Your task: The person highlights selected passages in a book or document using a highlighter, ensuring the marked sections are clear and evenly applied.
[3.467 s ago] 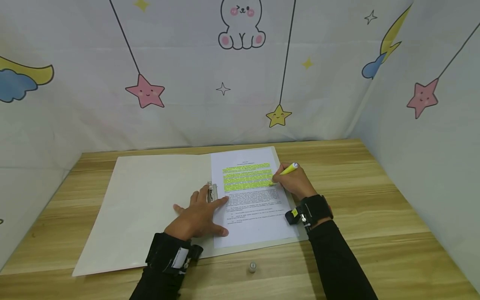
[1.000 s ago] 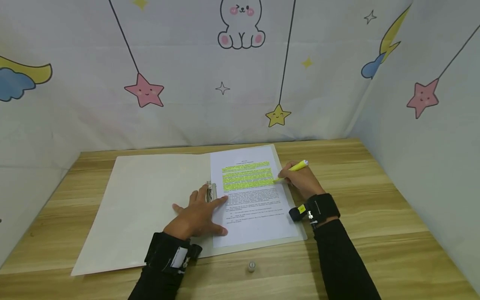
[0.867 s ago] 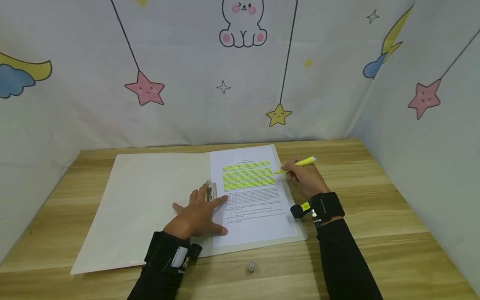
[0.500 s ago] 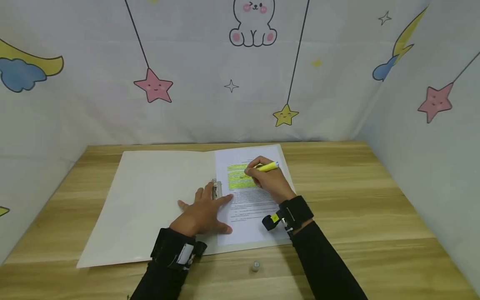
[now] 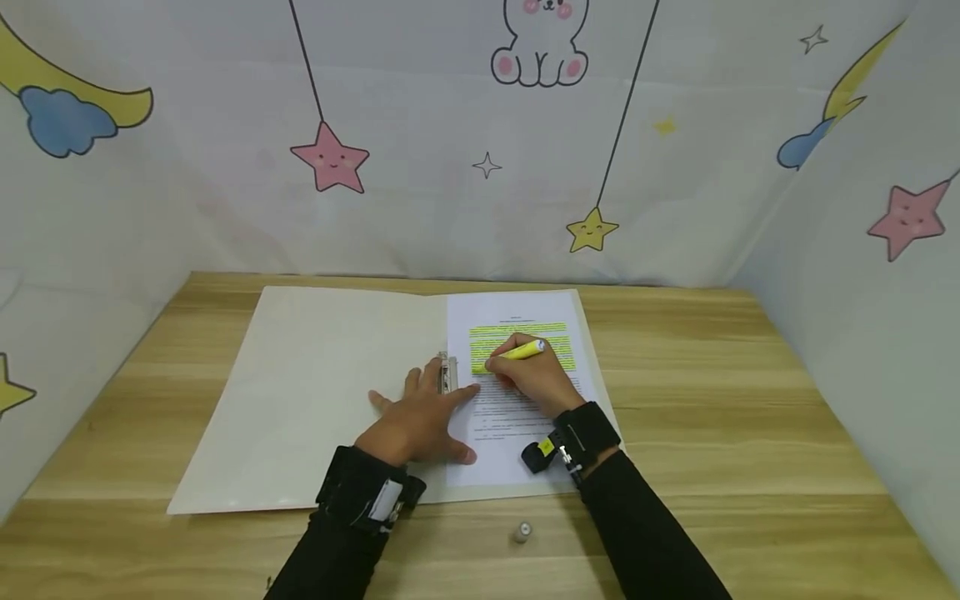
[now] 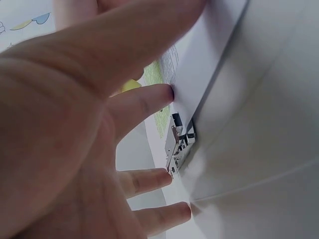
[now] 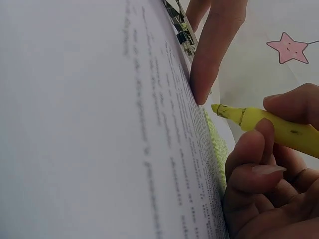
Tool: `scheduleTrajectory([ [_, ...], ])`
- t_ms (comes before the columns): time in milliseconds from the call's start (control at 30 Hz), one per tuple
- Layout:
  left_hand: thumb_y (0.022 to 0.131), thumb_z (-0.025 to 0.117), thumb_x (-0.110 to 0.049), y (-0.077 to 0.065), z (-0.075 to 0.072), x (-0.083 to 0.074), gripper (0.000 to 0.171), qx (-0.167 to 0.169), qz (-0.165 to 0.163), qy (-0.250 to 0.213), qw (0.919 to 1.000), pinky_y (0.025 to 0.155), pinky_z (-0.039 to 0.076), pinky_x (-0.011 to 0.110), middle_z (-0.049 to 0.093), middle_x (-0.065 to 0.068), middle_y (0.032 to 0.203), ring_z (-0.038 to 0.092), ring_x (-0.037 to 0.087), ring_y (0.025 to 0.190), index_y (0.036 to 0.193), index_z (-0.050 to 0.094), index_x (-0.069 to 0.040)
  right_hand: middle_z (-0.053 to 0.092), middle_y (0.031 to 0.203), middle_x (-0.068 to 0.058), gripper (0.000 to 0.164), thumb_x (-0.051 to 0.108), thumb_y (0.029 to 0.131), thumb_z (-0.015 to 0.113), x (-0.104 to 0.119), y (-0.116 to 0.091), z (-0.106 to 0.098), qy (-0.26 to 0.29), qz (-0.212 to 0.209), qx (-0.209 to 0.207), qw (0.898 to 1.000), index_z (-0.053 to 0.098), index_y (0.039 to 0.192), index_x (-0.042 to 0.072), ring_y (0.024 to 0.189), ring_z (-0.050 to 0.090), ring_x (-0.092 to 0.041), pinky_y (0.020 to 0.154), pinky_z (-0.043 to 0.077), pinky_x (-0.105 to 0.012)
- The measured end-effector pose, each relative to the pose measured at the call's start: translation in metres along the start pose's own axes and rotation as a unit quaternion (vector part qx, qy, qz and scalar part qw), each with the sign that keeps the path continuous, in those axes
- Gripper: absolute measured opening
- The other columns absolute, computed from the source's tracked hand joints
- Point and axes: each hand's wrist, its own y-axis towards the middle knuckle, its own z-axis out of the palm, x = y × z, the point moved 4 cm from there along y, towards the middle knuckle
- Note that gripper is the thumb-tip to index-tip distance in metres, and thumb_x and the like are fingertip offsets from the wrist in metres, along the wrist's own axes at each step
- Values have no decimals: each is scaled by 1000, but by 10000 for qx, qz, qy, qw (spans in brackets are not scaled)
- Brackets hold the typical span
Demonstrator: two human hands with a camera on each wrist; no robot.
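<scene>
In the head view my right hand (image 5: 538,379) pinches an uncapped yellow highlighter (image 5: 525,349) over a printed sheet (image 5: 495,467). The highlighter's chisel tip shows in the right wrist view, right by the text lines near the left edge of the print. The upper paragraphs carry yellow marking; the lines below are plain. My left hand (image 5: 416,421) rests with spread fingers across the open white folder (image 5: 315,375), its thumb and index finger on the sheet's left margin. Beside its fingertips sits the metal clip (image 6: 180,142) that holds the sheet.
A small grey cap (image 5: 522,532) stands on the wooden table (image 5: 750,433) in front of the folder. Behind the table hangs a pale cloth (image 5: 420,225) printed with stars and a bear. Another pale wall closes off the right side.
My right hand has carried the highlighter from the right margin back to the left end of the lines. The left hand stays on the sheet; the head view has shifted slightly.
</scene>
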Motion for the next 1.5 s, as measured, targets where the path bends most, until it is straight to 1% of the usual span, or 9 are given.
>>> scheduleTrajectory([
  [233, 66, 90, -48, 1, 0, 0, 89, -14, 61, 10, 10000, 95, 14, 90, 16, 19, 163, 24, 46, 144, 145, 50, -37, 60, 63, -3, 9, 7, 85, 76, -2, 1, -2, -18, -61, 39, 10000, 68, 83, 11, 54, 51, -14, 45, 36, -22],
  [367, 65, 90, -48, 1, 0, 0, 90, -28, 68, 17, 10000, 95, 15, 91, 16, 19, 163, 24, 47, 143, 145, 50, -37, 60, 63, -2, 8, 7, 85, 75, -2, 2, 0, -147, -125, 100, 9998, 67, 85, 9, 54, 51, -13, 46, 37, -22],
  [533, 65, 90, -48, 2, 0, 0, 90, -31, 51, 22, 10000, 95, 14, 90, 16, 18, 163, 24, 46, 143, 145, 50, -37, 60, 64, -2, 8, 7, 84, 75, -1, 2, 1, -418, -232, 46, 9988, 67, 85, 6, 57, 53, -14, 53, 44, -24],
  [633, 66, 90, -48, 2, 1, -1, 90, -20, 40, 38, 10000, 96, 14, 90, 16, 18, 163, 25, 45, 143, 145, 49, -38, 64, 69, -3, 8, 8, 83, 76, 1, 2, 1, -629, -363, -54, 9973, 68, 83, 6, 60, 55, -14, 57, 47, -25],
  [833, 66, 90, -49, 2, 1, -1, 90, -9, 23, 84, 10000, 96, 15, 90, 16, 18, 163, 25, 45, 143, 145, 49, -38, 71, 84, -4, 10, 12, 81, 79, 3, 1, 0, -1041, -462, -218, 9933, 69, 80, 9, 64, 58, -14, 58, 49, -26],
  [1067, 66, 90, -48, 1, 0, -1, 89, 5, 37, 26, 10000, 96, 14, 90, 15, 19, 163, 23, 46, 144, 145, 49, -37, 73, 90, -4, 12, 14, 80, 79, 6, 1, 2, -1312, -717, -205, 9885, 68, 79, 10, 75, 61, -16, 65, 49, -28],
  [1167, 67, 90, -48, 1, -1, -1, 90, 14, 44, 17, 10000, 96, 13, 90, 15, 19, 163, 23, 46, 144, 146, 49, -37, 73, 91, -3, 12, 15, 81, 79, 6, 1, 2, -1363, -713, -196, 9879, 68, 79, 10, 78, 62, -16, 67, 50, -28],
  [1367, 68, 89, -48, 2, -1, 0, 89, 53, 69, -7, 10000, 95, 13, 90, 12, 19, 164, 20, 47, 145, 146, 48, -37, 73, 90, -4, 11, 14, 81, 80, 7, 1, 0, -1295, -794, -155, 9883, 70, 78, 9, 79, 62, -17, 68, 50, -29],
  [1500, 68, 88, -49, 3, 0, 0, 90, 65, 84, 35, 9999, 95, 14, 91, 12, 19, 164, 21, 47, 145, 147, 47, -37, 73, 90, -3, 11, 15, 81, 80, 7, 1, -1, -1308, -744, -150, 9885, 70, 79, 10, 80, 63, -17, 70, 50, -29],
])
